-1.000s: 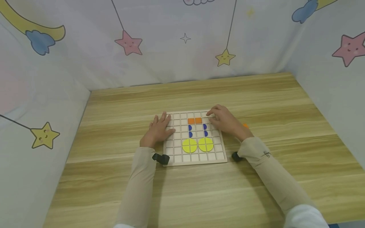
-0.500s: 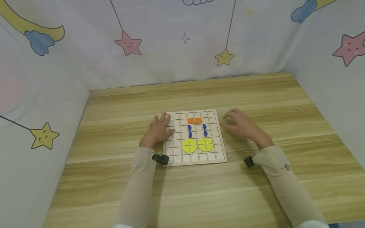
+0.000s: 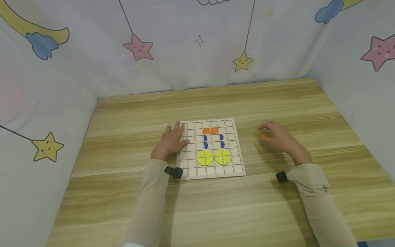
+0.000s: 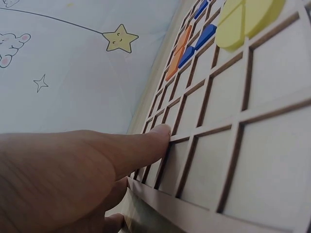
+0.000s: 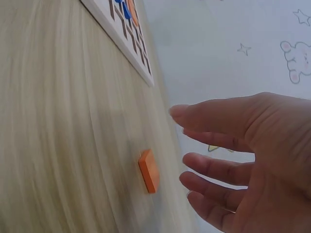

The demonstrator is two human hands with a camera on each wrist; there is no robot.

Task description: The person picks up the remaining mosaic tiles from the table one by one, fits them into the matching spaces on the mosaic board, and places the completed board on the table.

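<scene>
A wooden grid board (image 3: 191, 163) lies on the table. Set in its cells are two orange squares (image 3: 214, 130), several blue half-rounds (image 3: 205, 145) and yellow quarter pieces forming two circles (image 3: 202, 160). My left hand (image 3: 170, 142) rests spread over the board's left edge; in the left wrist view its thumb (image 4: 146, 145) touches the grid. Right of the board, my right hand (image 3: 277, 139) hovers over a loose orange piece (image 5: 149, 171), partly hidden in the head view. The right wrist view shows a gap between that piece and my loosely bent fingers (image 5: 214, 167).
The wood-grain table (image 3: 216, 212) extends on all sides of the board. A pale cloth wall (image 3: 179, 68) printed with stars and moons stands along the back and both sides. A black wrist camera (image 3: 174, 172) sits by my left cuff, another (image 3: 282, 177) by my right.
My right hand has moved right, from the board's upper right corner to above the loose orange piece. The left hand, the board and its pieces have stayed put.
</scene>
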